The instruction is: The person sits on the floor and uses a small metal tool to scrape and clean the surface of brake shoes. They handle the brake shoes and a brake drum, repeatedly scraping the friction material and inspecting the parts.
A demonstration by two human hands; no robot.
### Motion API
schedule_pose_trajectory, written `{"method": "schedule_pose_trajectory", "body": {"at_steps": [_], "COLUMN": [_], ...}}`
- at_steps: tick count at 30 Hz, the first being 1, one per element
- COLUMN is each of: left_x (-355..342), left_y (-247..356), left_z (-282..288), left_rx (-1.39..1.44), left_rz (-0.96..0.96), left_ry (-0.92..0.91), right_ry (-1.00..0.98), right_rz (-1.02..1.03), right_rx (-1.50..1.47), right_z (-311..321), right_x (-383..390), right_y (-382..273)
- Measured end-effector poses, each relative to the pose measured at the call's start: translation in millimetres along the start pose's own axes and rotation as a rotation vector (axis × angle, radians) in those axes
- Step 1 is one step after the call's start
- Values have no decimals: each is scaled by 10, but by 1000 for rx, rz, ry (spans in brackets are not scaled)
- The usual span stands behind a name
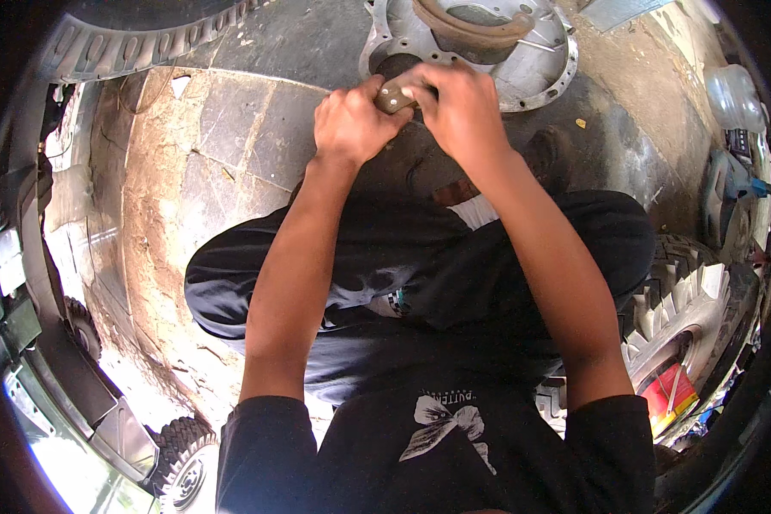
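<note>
My left hand [355, 124] is closed round a small brown piece with pale round spots like rivets [394, 98], which resembles a strip of brake lining. Against its right end, my right hand [464, 104] has its fingers curled in a pinch. Whatever lies between those fingertips is hidden and slightly blurred. Just beyond both hands lies a silver cast-metal housing [558, 75] with bolt holes round its rim. A curved, rusty brake shoe [467, 34] rests on top of the housing.
A large tyre [137, 38] reaches in at the far left. On the right stand a clear plastic bottle [734, 98], a blue-grey jug [724, 193], a wheel [690, 313] and a red-and-yellow container [670, 394]. My crossed legs [257, 248] rest on the stained tiled floor [240, 120].
</note>
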State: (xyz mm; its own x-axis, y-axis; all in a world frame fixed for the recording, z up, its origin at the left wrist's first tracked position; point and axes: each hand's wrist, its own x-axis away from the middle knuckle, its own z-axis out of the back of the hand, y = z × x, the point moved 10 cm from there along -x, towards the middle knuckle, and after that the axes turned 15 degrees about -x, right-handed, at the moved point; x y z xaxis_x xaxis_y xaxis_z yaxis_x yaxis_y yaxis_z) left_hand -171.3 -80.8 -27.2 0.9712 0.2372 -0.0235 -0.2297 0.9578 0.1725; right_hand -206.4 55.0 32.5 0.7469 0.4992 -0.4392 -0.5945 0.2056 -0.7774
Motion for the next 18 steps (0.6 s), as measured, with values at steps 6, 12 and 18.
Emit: {"method": "schedule_pose_trajectory", "body": {"at_steps": [6,12,18], "left_x": [12,-42,0], "left_y": [-59,-37,-3], "left_z": [-7,-9,4], "left_rx": [6,33,41], "left_rz": [2,-32,-26], "left_ry": [-1,39,62], "right_ry": [-35,1,-11], "right_rz": [-49,12,-15], "right_rx": [94,-14,-14], "right_z": [-29,-81,-50], "right_x": [61,-58,-29], "right_y": [-44,65,42]}}
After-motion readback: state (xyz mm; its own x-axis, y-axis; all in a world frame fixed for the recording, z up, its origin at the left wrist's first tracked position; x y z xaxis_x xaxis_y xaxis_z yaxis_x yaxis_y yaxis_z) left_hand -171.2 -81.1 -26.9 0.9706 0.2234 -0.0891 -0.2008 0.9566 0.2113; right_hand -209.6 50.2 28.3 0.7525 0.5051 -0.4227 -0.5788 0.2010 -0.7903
